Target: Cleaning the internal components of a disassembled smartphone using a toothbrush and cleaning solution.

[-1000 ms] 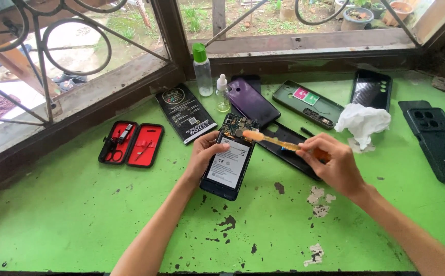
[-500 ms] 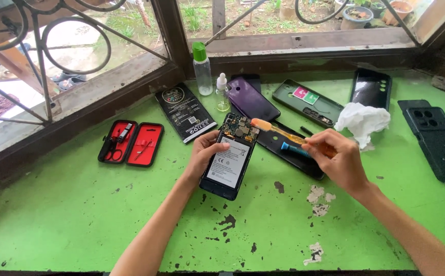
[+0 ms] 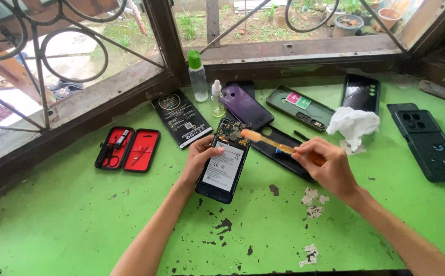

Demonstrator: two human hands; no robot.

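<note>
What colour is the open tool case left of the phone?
The tool case is red inside with a black rim, seen in the head view.

Single head view, looking down at green table (image 3: 79, 225), close.

Chipped green table (image 3: 79, 225) beneath a wood-framed corner window (image 3: 166, 46) with curled iron grilles (image 3: 43, 56), daylight outside.

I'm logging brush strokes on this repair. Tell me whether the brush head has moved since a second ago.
Yes. The brush has shifted up-left along the opened phone, from beside its top-right corner onto the circuit board, closer to the small dropper bottle.
</note>
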